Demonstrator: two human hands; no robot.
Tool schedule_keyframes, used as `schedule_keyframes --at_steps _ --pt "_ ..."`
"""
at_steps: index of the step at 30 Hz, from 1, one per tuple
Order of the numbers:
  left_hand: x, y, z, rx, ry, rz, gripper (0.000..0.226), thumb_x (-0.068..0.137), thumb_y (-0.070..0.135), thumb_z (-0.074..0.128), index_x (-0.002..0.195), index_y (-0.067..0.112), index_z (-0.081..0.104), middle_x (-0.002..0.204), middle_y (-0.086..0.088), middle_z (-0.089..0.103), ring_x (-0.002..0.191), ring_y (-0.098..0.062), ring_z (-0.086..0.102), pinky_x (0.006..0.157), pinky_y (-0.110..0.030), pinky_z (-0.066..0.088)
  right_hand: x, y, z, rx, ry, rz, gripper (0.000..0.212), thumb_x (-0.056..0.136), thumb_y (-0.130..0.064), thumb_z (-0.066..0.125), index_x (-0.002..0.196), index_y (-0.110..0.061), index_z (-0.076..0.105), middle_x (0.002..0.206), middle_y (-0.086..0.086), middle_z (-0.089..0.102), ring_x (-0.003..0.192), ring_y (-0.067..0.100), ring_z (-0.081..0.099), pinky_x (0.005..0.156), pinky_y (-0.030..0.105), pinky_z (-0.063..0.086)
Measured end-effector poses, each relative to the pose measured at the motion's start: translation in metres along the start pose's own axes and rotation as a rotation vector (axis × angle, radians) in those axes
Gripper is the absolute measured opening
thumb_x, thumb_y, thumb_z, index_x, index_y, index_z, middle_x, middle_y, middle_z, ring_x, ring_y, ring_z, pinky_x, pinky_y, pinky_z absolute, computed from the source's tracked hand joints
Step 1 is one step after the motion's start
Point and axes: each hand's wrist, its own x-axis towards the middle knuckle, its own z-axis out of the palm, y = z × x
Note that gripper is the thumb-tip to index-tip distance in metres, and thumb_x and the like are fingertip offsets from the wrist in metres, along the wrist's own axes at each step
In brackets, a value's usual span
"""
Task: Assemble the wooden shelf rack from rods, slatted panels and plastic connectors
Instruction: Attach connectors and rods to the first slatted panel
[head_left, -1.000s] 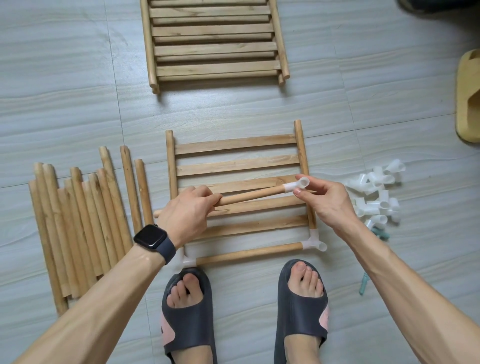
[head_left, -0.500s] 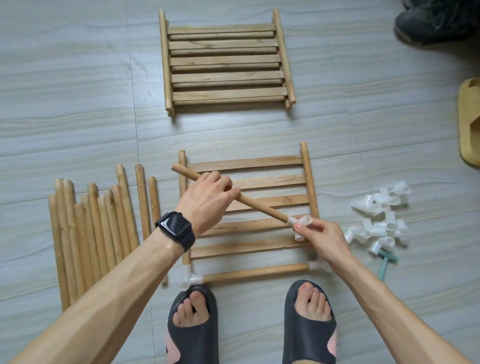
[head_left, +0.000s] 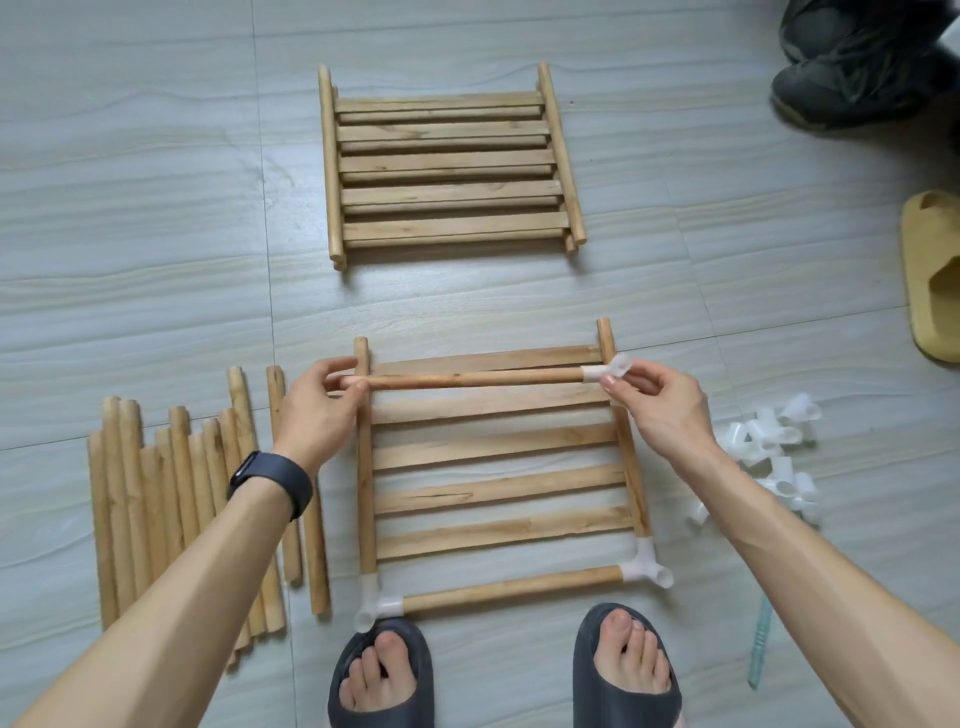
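Note:
A slatted panel (head_left: 498, 452) lies flat on the floor in front of my feet. Its near end carries a rod (head_left: 511, 588) joined by two white plastic connectors (head_left: 645, 566). Across the panel's far end I hold a second wooden rod (head_left: 467, 380) level. My left hand (head_left: 317, 410) pinches its bare left end beside the panel's left rail. My right hand (head_left: 660, 405) grips the white connector (head_left: 605, 370) fitted on the rod's right end, right by the tip of the panel's right rail.
Several loose rods (head_left: 171, 509) lie at the left. A stack of slatted panels (head_left: 447, 166) sits further ahead. A heap of white connectors (head_left: 774, 457) and a small teal tool (head_left: 759, 644) lie at the right. A yellow slipper (head_left: 932, 275) and a dark shoe (head_left: 857, 67) are at the far right.
The rod with its connector has swung from a diagonal over the panel's middle to level across the panel's far end. Both hands moved away from me with it.

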Motion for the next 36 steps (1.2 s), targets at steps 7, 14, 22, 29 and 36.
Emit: schedule_keyframes --at_steps 7,14,22,29,36 --pt "0.040 0.016 -0.001 -0.204 0.157 -0.008 0.028 0.092 0.031 0.070 0.119 0.023 0.067 0.109 0.007 0.067 0.108 -0.018 0.064 0.100 -0.044 0.051 0.059 -0.018 0.008 -0.086 -0.087 0.036 0.050 0.072 -0.066 0.071 0.117 -0.044 0.069 0.090 -0.007 0.073 0.084 0.012 0.061 0.088 0.039 0.053" --pt "0.073 0.023 0.009 -0.268 0.174 -0.012 0.019 0.090 0.026 0.071 0.109 0.029 0.069 0.101 0.011 0.069 0.105 -0.014 0.066 0.102 -0.031 0.048 0.095 -0.050 0.012 -0.096 -0.013 -0.029 0.033 0.095 -0.028 0.065 0.128 -0.027 0.065 0.113 -0.001 0.071 0.107 0.014 0.065 0.098 0.032 0.048" --pt "0.088 0.016 0.026 -0.258 0.188 -0.092 0.015 0.094 0.023 0.065 0.107 0.030 0.069 0.102 0.008 0.069 0.104 -0.014 0.064 0.096 -0.028 0.048 0.113 -0.035 0.030 -0.096 0.029 0.078 0.037 0.093 -0.026 0.067 0.129 -0.015 0.066 0.123 0.002 0.069 0.118 0.016 0.062 0.107 0.031 0.045" --pt "0.095 0.009 0.025 -0.260 0.138 -0.103 0.018 0.090 0.025 0.072 0.108 0.026 0.071 0.100 0.008 0.071 0.099 -0.014 0.067 0.099 -0.034 0.052 0.118 -0.015 0.034 -0.013 0.072 0.111 0.035 0.090 -0.025 0.071 0.124 -0.017 0.069 0.115 -0.004 0.071 0.113 0.012 0.064 0.108 0.032 0.046" --pt "0.099 0.011 0.029 -0.305 0.087 -0.111 0.014 0.087 0.026 0.075 0.101 0.029 0.072 0.099 0.005 0.074 0.096 -0.014 0.070 0.096 -0.034 0.054 0.119 -0.001 0.026 0.124 0.085 0.160 0.032 0.089 -0.019 0.073 0.120 -0.016 0.071 0.115 0.000 0.072 0.110 0.015 0.066 0.106 0.037 0.049"
